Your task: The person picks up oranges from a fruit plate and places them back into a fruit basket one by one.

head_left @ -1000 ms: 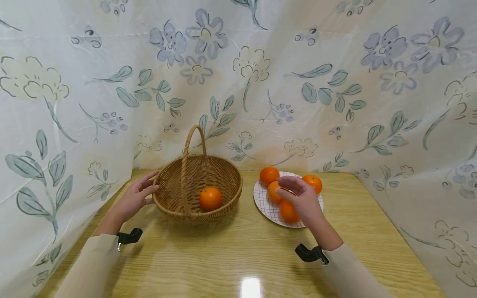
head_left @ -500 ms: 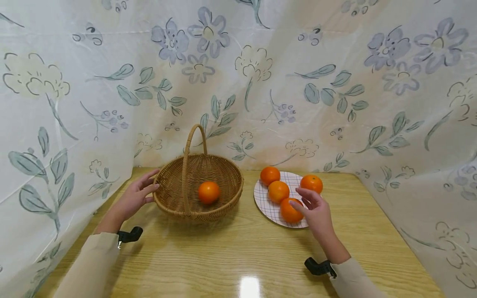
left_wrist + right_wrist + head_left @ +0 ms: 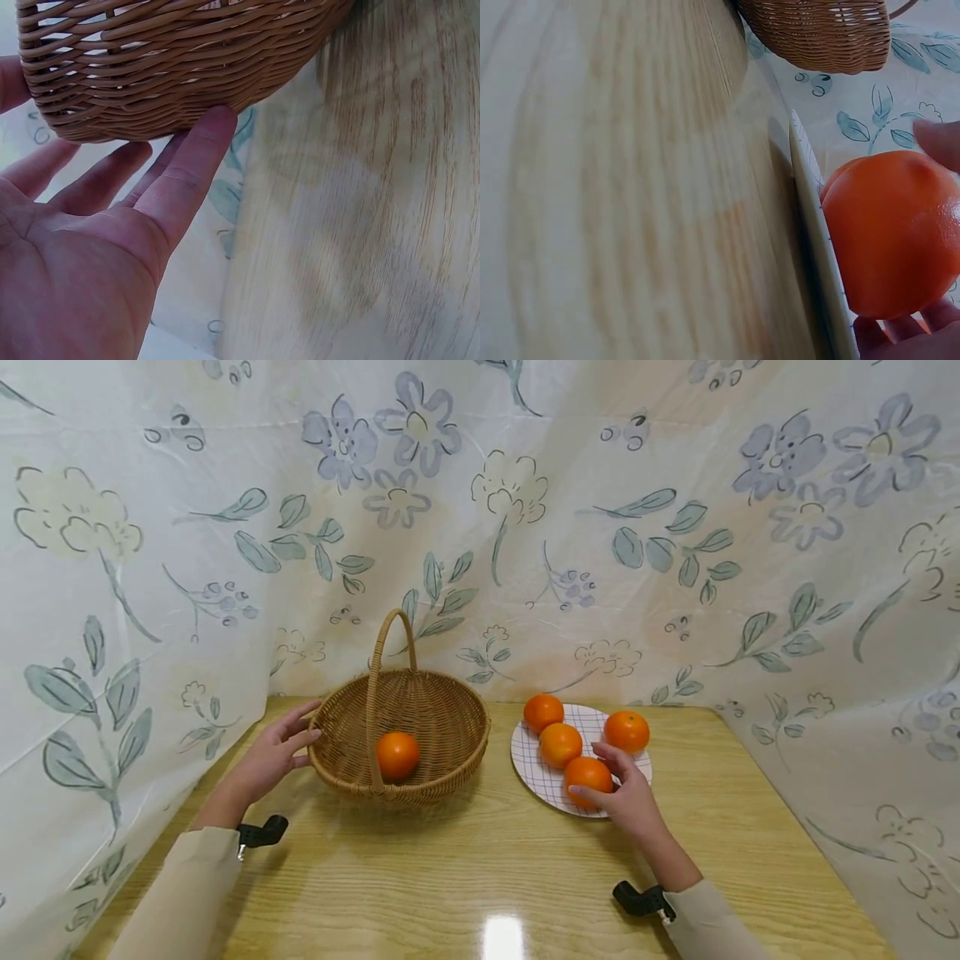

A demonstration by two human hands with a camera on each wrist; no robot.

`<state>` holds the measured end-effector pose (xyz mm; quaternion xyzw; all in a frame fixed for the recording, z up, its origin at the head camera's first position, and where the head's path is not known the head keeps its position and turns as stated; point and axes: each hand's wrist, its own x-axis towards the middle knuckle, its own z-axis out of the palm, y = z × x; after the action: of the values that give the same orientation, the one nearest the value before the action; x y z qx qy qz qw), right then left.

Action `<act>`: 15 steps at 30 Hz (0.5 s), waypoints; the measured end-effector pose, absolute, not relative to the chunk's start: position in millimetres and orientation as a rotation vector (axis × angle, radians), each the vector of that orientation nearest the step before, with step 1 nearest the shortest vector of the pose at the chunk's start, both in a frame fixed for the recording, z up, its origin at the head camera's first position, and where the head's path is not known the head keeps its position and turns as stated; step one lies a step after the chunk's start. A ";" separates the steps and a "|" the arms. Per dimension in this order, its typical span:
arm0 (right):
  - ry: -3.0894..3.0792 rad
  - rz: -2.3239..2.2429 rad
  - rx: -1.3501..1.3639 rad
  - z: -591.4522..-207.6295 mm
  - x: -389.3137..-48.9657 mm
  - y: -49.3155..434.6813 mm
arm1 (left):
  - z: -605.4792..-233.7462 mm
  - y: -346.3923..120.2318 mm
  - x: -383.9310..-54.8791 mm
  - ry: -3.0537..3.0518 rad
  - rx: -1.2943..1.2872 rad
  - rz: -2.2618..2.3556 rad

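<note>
A woven wicker basket (image 3: 450, 702) with a tall arched handle stands left of centre, with one orange (image 3: 397, 755) inside, behind the handle's near foot. My left hand (image 3: 270, 760) touches the basket's left rim and outer wall; in the left wrist view its fingers (image 3: 180, 180) reach straight along the weave. On a checked plate (image 3: 528, 768) at the right lie several oranges. My right hand (image 3: 633, 797) is around the nearest orange (image 3: 587, 779), thumb in front and fingers behind. In the right wrist view that orange (image 3: 892, 232) sits at the plate's surface.
Three other oranges lie on the plate: one at the back left (image 3: 543, 714), one in the middle (image 3: 560, 745), one at the right edge (image 3: 627, 732). A floral cloth (image 3: 510, 527) hangs behind and beside the wooden table (image 3: 420, 877).
My right hand has moved from above the plate's middle, toward me, and down around the nearest orange. The orange in the basket has rolled left. My left hand stays at the rim.
</note>
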<state>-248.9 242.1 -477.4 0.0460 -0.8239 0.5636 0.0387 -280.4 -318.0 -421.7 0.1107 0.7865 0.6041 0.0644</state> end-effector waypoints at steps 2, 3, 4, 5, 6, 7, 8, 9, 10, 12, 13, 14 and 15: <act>-2.541 1.718 0.135 -477.8 -248.9 241.9 | -420.4 -318.1 -280.7 2.382 0.331 1.822; -2.550 1.715 0.131 -477.7 -248.8 241.8 | -419.9 -318.1 -280.9 2.384 0.331 1.821; -2.561 1.710 0.125 -477.7 -248.8 241.7 | -419.5 -318.2 -281.1 2.386 0.331 1.820; -2.572 1.702 0.119 -477.4 -248.7 241.7 | -419.1 -318.3 -281.3 2.385 0.332 1.821; -2.578 1.701 0.114 -477.2 -248.7 241.5 | -419.0 -318.5 -281.4 2.385 0.333 1.820; -2.583 1.694 0.111 -477.2 -248.8 241.4 | -419.0 -318.6 -281.6 2.383 0.334 1.821; -2.586 1.690 0.109 -477.2 -248.9 241.3 | -419.3 -318.8 -281.8 2.378 0.337 1.824; -2.591 1.684 0.107 -477.1 -248.8 241.2 | -419.4 -318.9 -281.7 2.375 0.338 1.826; -2.595 1.679 0.103 -477.1 -248.8 241.1 | -419.6 -319.0 -281.6 2.372 0.340 1.828; -2.598 1.669 0.094 -477.1 -248.6 240.9 | -420.1 -319.0 -281.3 2.365 0.344 1.833; -2.601 1.664 0.091 -477.4 -248.4 241.0 | -420.3 -318.9 -281.1 2.362 0.346 1.835; -2.604 1.662 0.084 -477.7 -248.2 241.0 | -420.4 -318.7 -280.9 2.359 0.347 1.836; -2.605 1.662 0.075 -478.0 -247.9 241.2 | -420.5 -318.5 -280.6 2.358 0.348 1.835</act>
<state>-247.9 241.2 -478.0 0.0242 -0.8425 0.5376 0.0254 -280.6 -318.5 -420.5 0.1156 0.7822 0.6085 0.0667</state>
